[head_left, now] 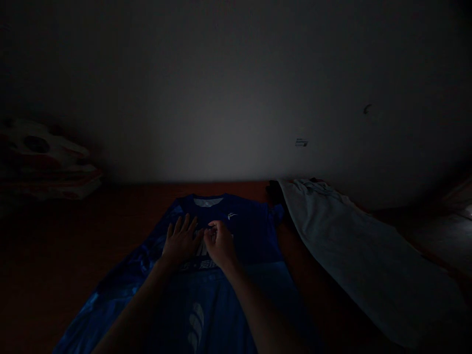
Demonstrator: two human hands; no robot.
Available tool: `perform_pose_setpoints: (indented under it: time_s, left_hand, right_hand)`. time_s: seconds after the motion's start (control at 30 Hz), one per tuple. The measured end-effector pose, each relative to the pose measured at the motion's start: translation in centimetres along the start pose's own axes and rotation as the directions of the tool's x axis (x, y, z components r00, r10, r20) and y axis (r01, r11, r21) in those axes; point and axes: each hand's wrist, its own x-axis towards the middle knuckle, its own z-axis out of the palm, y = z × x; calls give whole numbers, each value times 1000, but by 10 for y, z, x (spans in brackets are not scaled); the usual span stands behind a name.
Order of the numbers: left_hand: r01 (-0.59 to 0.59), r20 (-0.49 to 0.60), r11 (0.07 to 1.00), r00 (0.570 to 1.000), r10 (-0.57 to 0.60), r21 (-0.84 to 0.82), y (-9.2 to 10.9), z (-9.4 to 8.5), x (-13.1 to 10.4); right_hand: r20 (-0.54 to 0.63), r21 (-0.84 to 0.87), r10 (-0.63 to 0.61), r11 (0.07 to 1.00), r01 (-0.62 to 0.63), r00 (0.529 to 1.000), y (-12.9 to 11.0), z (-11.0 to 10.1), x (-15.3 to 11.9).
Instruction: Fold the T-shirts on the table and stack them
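A blue shirt (254, 236) with a round neckline, a small white logo and white lettering lies spread out in front of me. My left hand (180, 242) rests flat on its chest, the fingers spread and nothing in them. Close beside it, my right hand (222, 245) is over the lettering with its fingers curled in towards the thumb. Dim light hides whether anything is between those fingertips. Both forearms cover part of the shirt's lower front, where a pale leaf-like print (196, 324) shows.
The shirt lies on a reddish-brown surface (121, 211) that meets a plain wall (221, 108). To the right, grey garments (354, 246) lie lengthwise with something dark under them. A stack of patterned bedding-like cloth (47, 162) stands at the left. The room is very dark.
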Motion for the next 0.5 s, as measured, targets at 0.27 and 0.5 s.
perform_pose_setpoints:
  time_s: [0.27,0.5]
  left_hand:
    - [76,0,996,997,-76,-47,8,-7,1]
    - [96,9,993,995,-96,-66,11,-13,-1]
  right_hand:
    - [-308,-500,253,777,-382,917,71,-144,28]
    - [-243,-418,360,799,-432,901,123,-185,34]
